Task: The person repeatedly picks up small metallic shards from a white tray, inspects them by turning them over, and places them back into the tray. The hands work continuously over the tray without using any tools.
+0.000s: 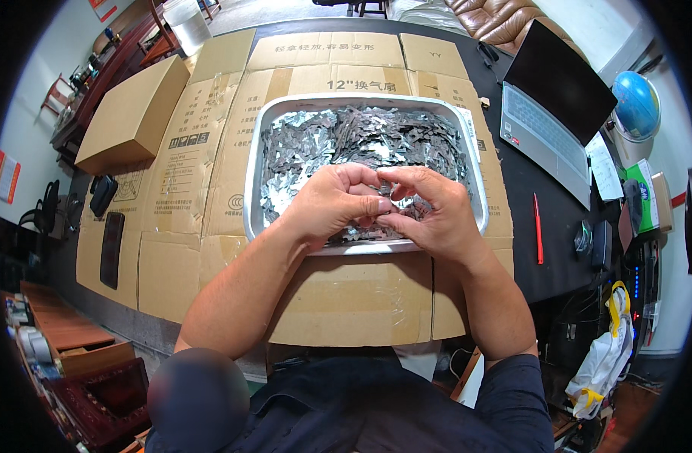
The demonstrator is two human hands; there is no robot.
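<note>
Over the near rim of the metal tray (pixel 254 174) heaped with small metal pieces (pixel 346 140), my left hand (pixel 332 205) and right hand (pixel 429 211) meet, fingers pressed together, pinching one small piece (pixel 398 193) between them.

We've got both hands, left hand (pixel 332 205) and right hand (pixel 429 214), bunched over the near half of the metal tray (pixel 257 162), so that end's blocked. The far half's heap of small metal pieces (pixel 361 136) is open from above. Flattened cardboard (pixel 187 174) to our left lies bare until the closed cardboard box (pixel 131 113). On the right, a red pen (pixel 539 226) and an open laptop (pixel 546 121) crowd the dark tabletop.
</note>
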